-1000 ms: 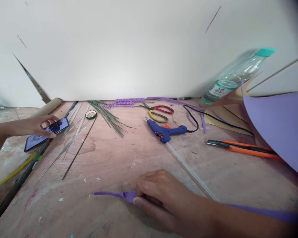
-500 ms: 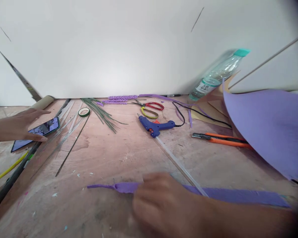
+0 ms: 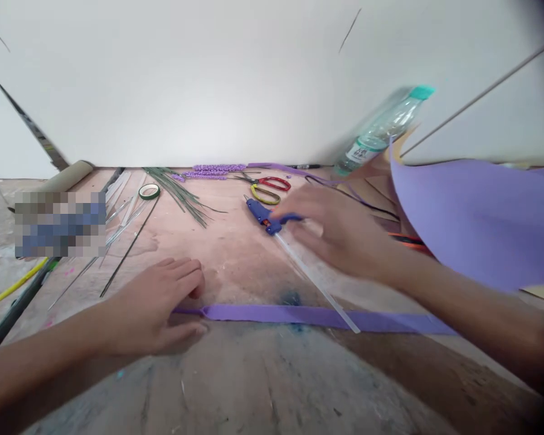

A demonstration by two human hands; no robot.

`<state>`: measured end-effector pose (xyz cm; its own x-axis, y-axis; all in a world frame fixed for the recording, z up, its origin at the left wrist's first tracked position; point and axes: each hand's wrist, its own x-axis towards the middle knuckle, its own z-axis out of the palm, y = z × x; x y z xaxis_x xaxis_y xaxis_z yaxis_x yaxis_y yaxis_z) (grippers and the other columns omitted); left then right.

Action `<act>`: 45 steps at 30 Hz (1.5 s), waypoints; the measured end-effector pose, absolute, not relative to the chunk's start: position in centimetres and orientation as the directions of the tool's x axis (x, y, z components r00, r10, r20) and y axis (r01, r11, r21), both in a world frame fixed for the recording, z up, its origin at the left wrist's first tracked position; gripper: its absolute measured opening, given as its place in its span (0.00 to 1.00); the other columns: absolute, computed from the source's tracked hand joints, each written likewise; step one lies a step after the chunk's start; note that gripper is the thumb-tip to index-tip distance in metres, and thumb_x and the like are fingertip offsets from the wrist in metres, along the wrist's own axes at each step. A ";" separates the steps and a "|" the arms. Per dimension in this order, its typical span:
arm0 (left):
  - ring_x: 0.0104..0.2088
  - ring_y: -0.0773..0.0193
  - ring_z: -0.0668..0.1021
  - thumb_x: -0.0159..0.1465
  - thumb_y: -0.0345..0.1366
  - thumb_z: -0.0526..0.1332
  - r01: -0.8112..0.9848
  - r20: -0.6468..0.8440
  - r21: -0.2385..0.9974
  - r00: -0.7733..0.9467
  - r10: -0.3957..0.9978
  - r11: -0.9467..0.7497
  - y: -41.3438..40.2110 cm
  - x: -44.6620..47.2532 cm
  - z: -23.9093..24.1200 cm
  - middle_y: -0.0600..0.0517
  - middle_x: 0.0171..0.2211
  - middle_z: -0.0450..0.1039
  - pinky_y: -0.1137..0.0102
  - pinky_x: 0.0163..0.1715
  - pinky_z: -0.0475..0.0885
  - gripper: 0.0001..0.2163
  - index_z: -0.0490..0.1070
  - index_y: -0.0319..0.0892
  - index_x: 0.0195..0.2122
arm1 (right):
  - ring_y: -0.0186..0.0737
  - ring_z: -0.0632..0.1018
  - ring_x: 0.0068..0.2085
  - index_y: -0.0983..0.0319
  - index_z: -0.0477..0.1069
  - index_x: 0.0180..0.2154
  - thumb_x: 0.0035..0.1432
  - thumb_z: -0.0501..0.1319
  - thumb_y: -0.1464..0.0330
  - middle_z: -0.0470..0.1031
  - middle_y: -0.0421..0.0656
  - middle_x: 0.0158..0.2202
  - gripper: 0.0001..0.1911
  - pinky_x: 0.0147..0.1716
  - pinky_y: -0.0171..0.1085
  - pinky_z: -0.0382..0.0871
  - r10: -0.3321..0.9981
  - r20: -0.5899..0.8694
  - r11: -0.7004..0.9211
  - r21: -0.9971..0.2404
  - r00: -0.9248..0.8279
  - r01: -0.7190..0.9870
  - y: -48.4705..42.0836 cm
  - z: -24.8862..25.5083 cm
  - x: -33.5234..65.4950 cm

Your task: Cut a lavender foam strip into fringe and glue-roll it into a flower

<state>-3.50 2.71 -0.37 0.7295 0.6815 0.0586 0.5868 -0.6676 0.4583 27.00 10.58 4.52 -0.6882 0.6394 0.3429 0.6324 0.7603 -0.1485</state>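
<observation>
My left hand (image 3: 163, 308) rests low over the table at the thin left end of a long purple strip (image 3: 263, 313). Its fingers are bent and its thumb stands apart, with the strip's tip running under the palm. My right hand (image 3: 340, 229), slightly blurred, has its fingers round the handle of a blue glue gun (image 3: 259, 211), which lies on the table and hides part of the handle. A clear glue stick (image 3: 317, 284) sticks out of the gun's back and crosses above the strip.
Behind the gun lie red-and-yellow-handled scissors (image 3: 265, 194), purple fuzzy stems (image 3: 220, 169) and green wires (image 3: 181, 193). A tape roll (image 3: 149, 191) sits left of them. On the right are a water bottle (image 3: 367, 142), a purple sheet (image 3: 476, 217) and a partly hidden orange cutter (image 3: 408, 241).
My left hand has come from the phone at the left to the strip's thin end. My right hand has left the strip and moved up to the glue gun's handle.
</observation>
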 end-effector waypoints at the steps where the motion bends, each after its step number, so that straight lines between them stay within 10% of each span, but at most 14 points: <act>1: 0.34 0.54 0.74 0.64 0.45 0.65 0.562 0.087 0.483 0.732 0.675 -0.672 2.9 -3.6 -0.7 0.50 0.33 0.72 0.60 0.33 0.65 0.12 0.64 0.46 0.33 | 0.47 0.77 0.44 0.61 0.75 0.42 0.70 0.53 0.71 0.79 0.48 0.41 0.11 0.51 0.49 0.68 0.600 0.281 0.799 -0.169 -0.749 0.576 8.8 3.4 26.1; 7: 0.34 0.59 0.75 0.71 0.40 0.59 0.485 0.201 0.543 0.717 0.667 -0.685 3.3 -4.3 -1.8 0.51 0.33 0.74 0.63 0.34 0.66 0.08 0.64 0.47 0.34 | 0.53 0.73 0.47 0.66 0.72 0.52 0.67 0.63 0.59 0.78 0.52 0.48 0.20 0.46 0.49 0.66 0.488 0.148 0.859 -0.256 -0.861 0.443 3.2 -1.0 22.9; 15: 0.25 0.65 0.70 0.72 0.35 0.58 0.495 0.318 0.448 0.690 0.650 -0.744 2.7 -4.0 -1.6 0.56 0.26 0.71 0.68 0.28 0.61 0.08 0.65 0.45 0.34 | 0.43 0.72 0.38 0.64 0.72 0.40 0.71 0.57 0.61 0.77 0.47 0.40 0.13 0.39 0.42 0.64 0.516 0.204 0.829 -0.363 -0.832 0.425 4.1 -1.8 22.8; 19: 0.36 0.62 0.75 0.72 0.41 0.59 0.588 0.190 0.396 0.699 0.690 -0.705 4.0 -6.0 1.2 0.53 0.35 0.73 0.68 0.39 0.67 0.07 0.68 0.43 0.40 | 0.43 0.73 0.38 0.64 0.73 0.42 0.73 0.53 0.63 0.78 0.46 0.39 0.13 0.39 0.41 0.64 0.519 0.223 0.821 -0.399 -0.825 0.409 3.7 -2.1 22.7; 22: 0.51 0.53 0.74 0.70 0.52 0.60 0.844 0.124 0.169 0.494 0.861 -0.509 6.7 -10.6 4.0 0.49 0.53 0.69 0.60 0.53 0.68 0.22 0.63 0.43 0.57 | 0.45 0.75 0.42 0.64 0.73 0.45 0.73 0.54 0.63 0.78 0.49 0.41 0.13 0.42 0.42 0.66 0.525 0.206 0.814 -0.406 -0.826 0.416 3.5 -2.3 22.8; 26: 0.57 0.43 0.71 0.66 0.66 0.51 0.956 0.073 -0.176 0.252 0.965 -0.236 10.0 -18.7 6.3 0.50 0.50 0.65 0.47 0.62 0.62 0.36 0.60 0.36 0.58 | 0.46 0.76 0.44 0.64 0.73 0.48 0.72 0.53 0.65 0.78 0.51 0.43 0.13 0.44 0.43 0.68 0.532 0.164 0.801 -0.416 -0.830 0.431 3.5 -2.2 22.9; 32: 0.48 0.56 0.77 0.65 0.71 0.44 0.999 -0.222 0.005 0.040 0.974 -0.040 11.0 -24.3 5.4 0.51 0.45 0.74 0.71 0.48 0.69 0.42 0.67 0.34 0.56 | 0.45 0.76 0.44 0.63 0.72 0.49 0.69 0.54 0.71 0.78 0.49 0.43 0.12 0.45 0.43 0.68 0.537 0.149 0.798 -0.410 -0.831 0.442 3.5 -2.4 22.8; 38: 0.44 0.59 0.78 0.46 0.81 0.49 0.996 -0.189 0.061 0.070 0.979 -0.060 11.1 -25.0 4.3 0.55 0.40 0.78 0.74 0.43 0.68 0.52 0.72 0.38 0.53 | 0.45 0.76 0.44 0.63 0.72 0.50 0.68 0.54 0.72 0.79 0.49 0.43 0.13 0.46 0.44 0.67 0.532 0.164 0.808 -0.391 -0.831 0.440 3.3 -2.6 22.9; 45: 0.34 0.61 0.79 0.48 0.83 0.36 0.998 0.060 0.031 0.053 0.997 -0.055 10.9 -26.1 2.5 0.55 0.32 0.80 0.73 0.36 0.72 0.55 0.76 0.39 0.48 | 0.44 0.74 0.40 0.63 0.72 0.47 0.67 0.54 0.72 0.79 0.48 0.42 0.11 0.40 0.42 0.64 0.528 0.149 0.811 -0.380 -0.836 0.444 3.5 -2.2 22.7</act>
